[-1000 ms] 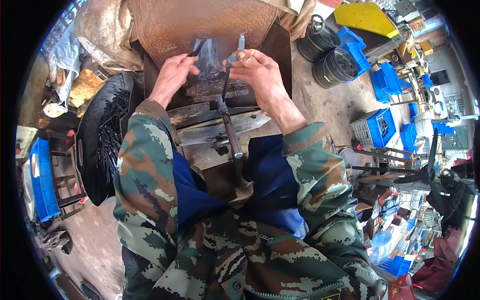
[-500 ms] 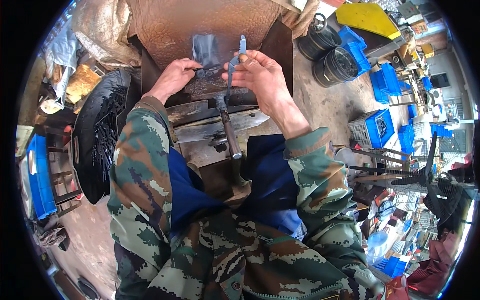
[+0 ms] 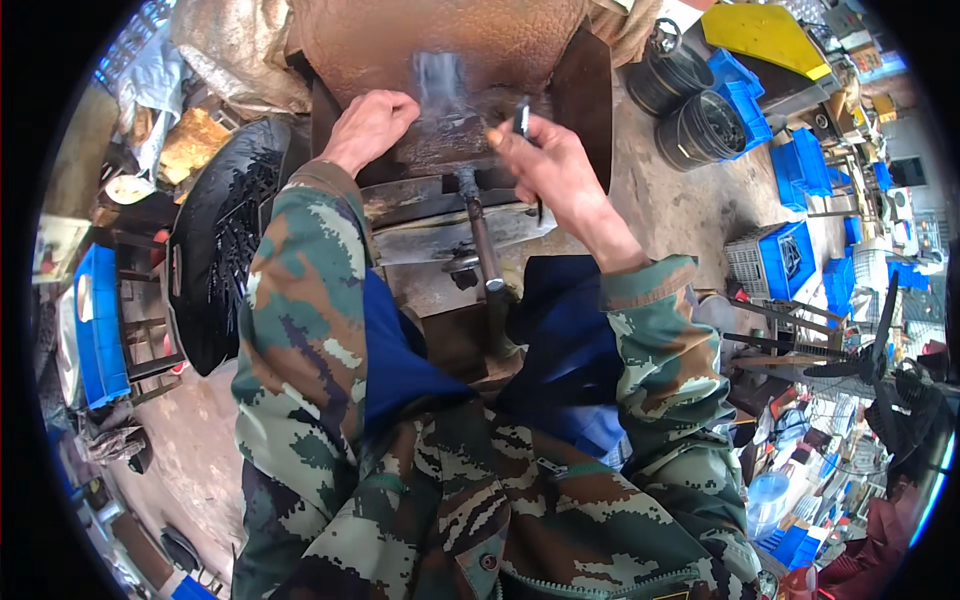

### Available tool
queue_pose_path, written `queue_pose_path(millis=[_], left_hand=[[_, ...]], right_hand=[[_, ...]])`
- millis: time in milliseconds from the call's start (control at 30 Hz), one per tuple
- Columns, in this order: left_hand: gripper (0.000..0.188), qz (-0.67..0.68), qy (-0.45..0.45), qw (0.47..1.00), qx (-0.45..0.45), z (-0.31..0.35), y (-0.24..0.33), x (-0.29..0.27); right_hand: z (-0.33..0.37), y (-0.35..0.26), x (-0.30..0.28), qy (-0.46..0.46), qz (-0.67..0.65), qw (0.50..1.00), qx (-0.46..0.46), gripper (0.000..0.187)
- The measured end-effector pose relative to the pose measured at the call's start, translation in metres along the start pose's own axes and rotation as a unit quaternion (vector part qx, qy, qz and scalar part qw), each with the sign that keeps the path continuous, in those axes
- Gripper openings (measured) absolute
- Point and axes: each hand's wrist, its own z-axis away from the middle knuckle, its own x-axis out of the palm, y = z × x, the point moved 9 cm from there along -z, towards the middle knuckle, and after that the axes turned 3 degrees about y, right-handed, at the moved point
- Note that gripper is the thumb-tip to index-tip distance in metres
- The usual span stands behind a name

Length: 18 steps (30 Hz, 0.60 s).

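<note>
Metal piece (image 3: 522, 118) pinched in right hand (image 3: 558, 172), jutting forward, grip of left hand (image 3: 370, 128) unclear

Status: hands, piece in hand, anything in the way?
Left hand curled, grip unclear. Right hand holding metal piece, partly hidden by fingers. Metal rod juts toward lap, clear of both hands.

From the head, a wide fisheye view looks down at the nearby left hand (image 3: 370, 130) and right hand (image 3: 556, 172).
</note>
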Motion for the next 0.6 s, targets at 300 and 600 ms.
queue_pose_path(millis=[300, 600], left_hand=[[0.038, -0.018, 0.049, 0.995, -0.083, 0.001, -0.036, -0.01], [0.038, 0.021, 0.143, 0.98, -0.139, 0.02, -0.021, -0.035]], right_hand=[[0.075, -0.002, 0.052, -0.203, 0.447, 0.8, -0.344, 0.043], [0.061, 0.002, 0.054, -0.175, 0.418, 0.827, -0.332, 0.041]])
